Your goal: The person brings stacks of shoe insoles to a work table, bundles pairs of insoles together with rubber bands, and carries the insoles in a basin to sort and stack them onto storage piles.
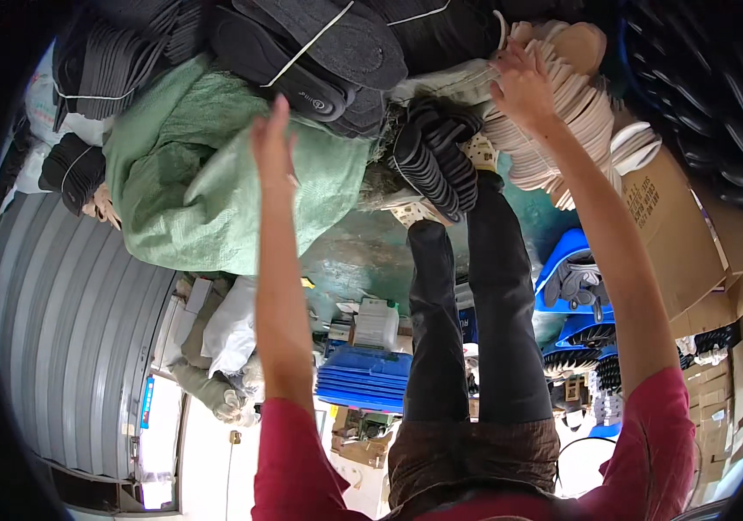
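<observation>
A green woven sack [215,200] lies spread at the left, with a bundle of black insoles [328,61] tied with a white band across its far edge. My left hand [274,148] is over the sack near that bundle; motion smears its fingers, so whether it grips the cloth is unclear. At the far right my right hand [523,82] reaches over a pale strip of sack cloth [449,85], beside stacked beige insoles [554,122]. Its fingers are spread, with nothing visibly held. Dark striped insoles [434,161] stand between my feet.
More tied black insoles [115,61] sit at the far left. Glossy black curved pieces [710,104] fill the far right, above a cardboard box [675,234]. Blue bins [571,269] and stacked blue trays [363,378] stand on the green floor [345,252].
</observation>
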Demonstrator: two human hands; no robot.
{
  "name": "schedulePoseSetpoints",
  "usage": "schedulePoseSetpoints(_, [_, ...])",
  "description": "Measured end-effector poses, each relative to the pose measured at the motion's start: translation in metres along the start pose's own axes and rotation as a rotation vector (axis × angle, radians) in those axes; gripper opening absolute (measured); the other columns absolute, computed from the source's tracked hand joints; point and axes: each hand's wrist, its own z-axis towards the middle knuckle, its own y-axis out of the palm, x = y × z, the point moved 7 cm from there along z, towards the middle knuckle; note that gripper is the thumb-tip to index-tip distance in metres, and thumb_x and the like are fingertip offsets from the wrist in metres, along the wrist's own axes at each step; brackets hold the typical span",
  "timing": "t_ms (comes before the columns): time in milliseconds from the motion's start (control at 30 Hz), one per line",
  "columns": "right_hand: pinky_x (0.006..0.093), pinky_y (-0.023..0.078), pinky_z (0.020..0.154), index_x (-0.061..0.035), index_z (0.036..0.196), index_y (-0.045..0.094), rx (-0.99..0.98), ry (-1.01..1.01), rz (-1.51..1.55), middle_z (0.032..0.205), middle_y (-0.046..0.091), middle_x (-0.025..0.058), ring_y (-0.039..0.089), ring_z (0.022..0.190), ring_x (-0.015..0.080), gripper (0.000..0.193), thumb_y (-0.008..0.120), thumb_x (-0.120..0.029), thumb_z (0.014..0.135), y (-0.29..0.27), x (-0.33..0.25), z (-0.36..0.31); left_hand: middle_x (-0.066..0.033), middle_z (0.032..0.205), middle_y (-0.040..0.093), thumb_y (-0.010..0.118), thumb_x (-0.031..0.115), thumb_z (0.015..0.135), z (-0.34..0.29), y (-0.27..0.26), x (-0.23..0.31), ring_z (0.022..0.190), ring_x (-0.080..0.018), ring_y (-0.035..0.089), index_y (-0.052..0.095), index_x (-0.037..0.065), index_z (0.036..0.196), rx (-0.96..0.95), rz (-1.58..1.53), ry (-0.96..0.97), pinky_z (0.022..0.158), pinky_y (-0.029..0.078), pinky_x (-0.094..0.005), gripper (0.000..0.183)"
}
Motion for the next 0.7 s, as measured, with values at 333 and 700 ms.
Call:
schedulePoseSetpoints(333, [0.0429, 0.028, 0.109, -0.01, 0.141, 0.037, -0.14, 0.205, 1.0, 0.142, 0.036, 0.0192, 0.034, 0.132, 0.0352, 0.093, 0.073, -0.059, 0.071, 0.011, -0.087, 0.133, -0.0213, 0.106, 0.052, 0.062, 0.062, 0.08, 0.055, 0.007, 0.075, 0.099, -0.034, 0.056, 0.06, -0.005, 0.115, 0.577, 0.753, 0.587, 0.086, 0.045, -0.045, 0.076])
schedulePoseSetpoints(700, [0.0432, 0.04, 0.102, 0.003, 0.13, 0.044, -0.019, 0.212, 1.107, 0.126, 0.05, 0.0249, 0.047, 0.119, 0.0383, 0.109, 0.09, -0.047, 0.045, -0.022, -0.152, 0.115, -0.0119, 0.15, 0.033, 0.037, 0.072, 0.087, 0.094, -0.004, 0.033, 0.137, -0.0295, 0.032, 0.038, 0.007, 0.142, -0.16, -0.476, -0.033, 0.114, 0.023, -0.0426, 0.086])
